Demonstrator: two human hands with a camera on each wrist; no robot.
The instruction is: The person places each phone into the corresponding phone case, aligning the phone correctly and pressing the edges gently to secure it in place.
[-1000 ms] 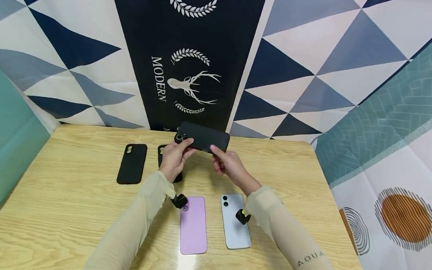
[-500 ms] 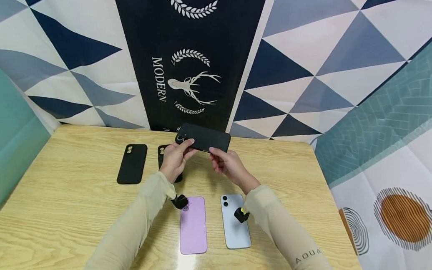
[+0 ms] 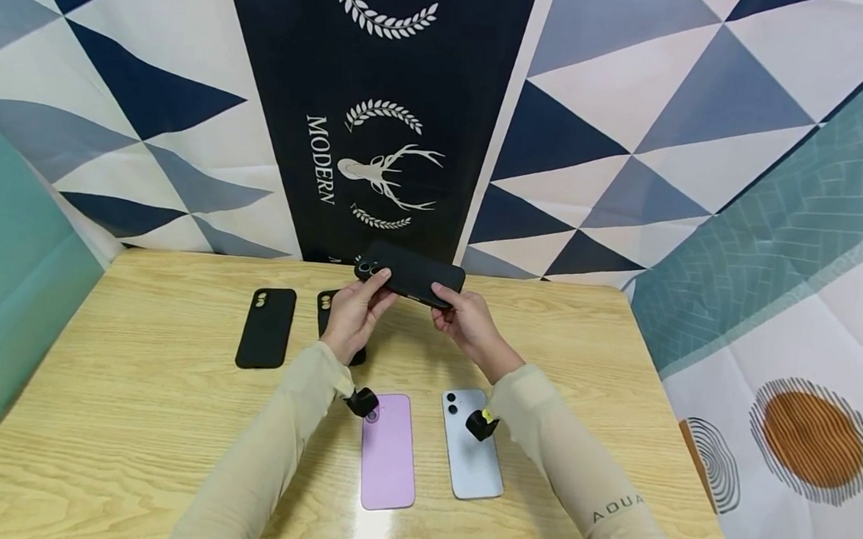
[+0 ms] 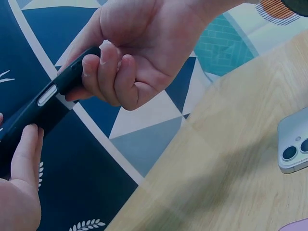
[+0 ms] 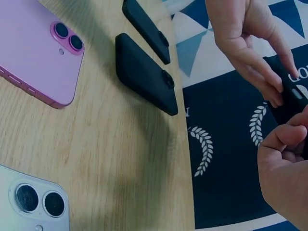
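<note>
A phone in a black case [image 3: 420, 270] is held sideways above the table's back edge, its camera end to the left. My left hand [image 3: 351, 321] grips that end, thumb on the back beside the lenses. At the other end, my right hand [image 3: 470, 326] pinches the case between thumb and fingers. The left wrist view shows the cased phone's long side [image 4: 60, 89] with a light slot in it, my left fingers against that side, and my right fingers [image 4: 110, 77] curled at the far end. The phone's front is hidden.
On the wooden table [image 3: 151, 417] lie a pink phone [image 3: 388, 458] and a pale blue phone [image 3: 466, 464], backs up. Two black phone cases lie farther back: one to the left [image 3: 265, 329], another [image 5: 147, 72] partly behind my left arm. Patterned cloth [image 3: 385, 74] hangs behind the table.
The cased phone has shifted slightly right and tilted a little more. My right thumb has slid right along its edge toward the end. The phones and cases on the table have stayed put.
</note>
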